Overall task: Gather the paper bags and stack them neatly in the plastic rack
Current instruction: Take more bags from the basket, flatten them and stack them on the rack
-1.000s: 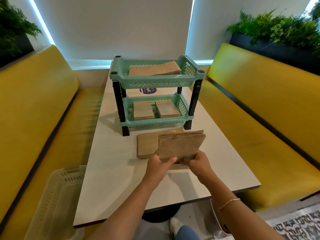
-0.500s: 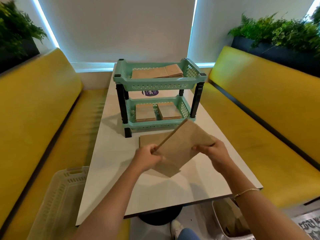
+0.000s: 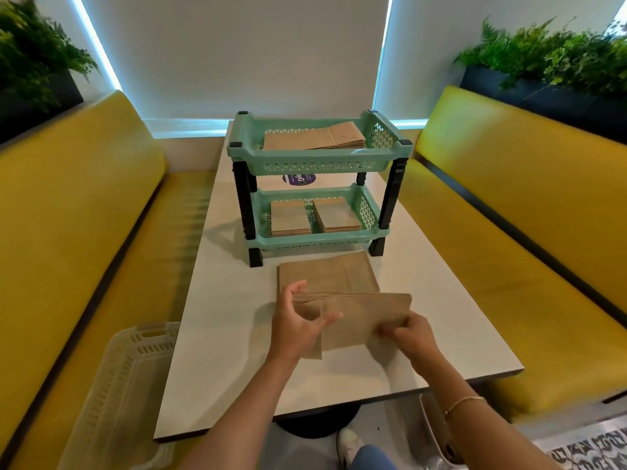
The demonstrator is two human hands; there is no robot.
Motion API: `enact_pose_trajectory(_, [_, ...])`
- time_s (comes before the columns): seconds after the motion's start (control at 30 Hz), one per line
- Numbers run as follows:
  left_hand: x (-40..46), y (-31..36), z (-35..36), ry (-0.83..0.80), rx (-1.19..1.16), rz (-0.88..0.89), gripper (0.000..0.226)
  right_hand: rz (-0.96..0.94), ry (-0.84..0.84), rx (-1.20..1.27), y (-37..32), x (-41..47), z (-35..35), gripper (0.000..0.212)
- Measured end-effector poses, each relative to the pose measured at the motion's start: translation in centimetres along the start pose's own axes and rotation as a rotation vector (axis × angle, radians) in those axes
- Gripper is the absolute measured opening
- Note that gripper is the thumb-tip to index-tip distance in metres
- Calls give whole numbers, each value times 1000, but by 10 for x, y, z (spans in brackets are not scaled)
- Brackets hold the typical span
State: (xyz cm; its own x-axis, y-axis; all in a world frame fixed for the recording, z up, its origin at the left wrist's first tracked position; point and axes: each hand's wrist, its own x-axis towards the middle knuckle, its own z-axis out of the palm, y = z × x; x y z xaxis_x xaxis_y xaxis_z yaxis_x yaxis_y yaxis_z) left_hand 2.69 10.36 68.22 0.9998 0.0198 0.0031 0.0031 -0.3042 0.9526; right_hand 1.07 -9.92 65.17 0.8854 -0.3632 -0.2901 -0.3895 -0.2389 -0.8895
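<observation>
A bundle of brown paper bags is held just above the white table, long side across. My right hand grips its lower right edge. My left hand cups the bundle's left end, thumb up behind it and fingers curled under the front. More flat bags lie on the table behind the bundle. The mint green two-tier plastic rack stands beyond them; its top tier holds a stack of bags, and its bottom tier holds two smaller stacks side by side.
Yellow benches run along both sides, and a pale plastic crate sits on the left bench. A purple round sticker lies on the table under the rack. A bin with paper stands on the floor at right. Planters flank the back corners.
The bundle, tilted on its corner half a second ago, has been turned level and lowered toward the table. Both hands have shifted to its left end and lower right edge.
</observation>
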Motion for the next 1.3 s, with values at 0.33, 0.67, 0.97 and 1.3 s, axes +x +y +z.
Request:
enact_pose_trajectory(0.33, [4, -8, -10, -53, 142, 191, 48, -18, -12, 139, 2, -3, 4, 24])
enact_pose_trajectory(0.67, [38, 47, -37, -441, 727, 85, 26, -145, -168, 38, -76, 3, -16, 16])
enact_pose_trajectory(0.97, [65, 116, -53, -20, -16, 117, 34, -331, -192, 417, -161, 11, -47, 47])
enact_pose_trajectory(1.3, [117, 178, -10, 165, -900, 9, 21, -394, -235, 580, -244, 27, 13, 13])
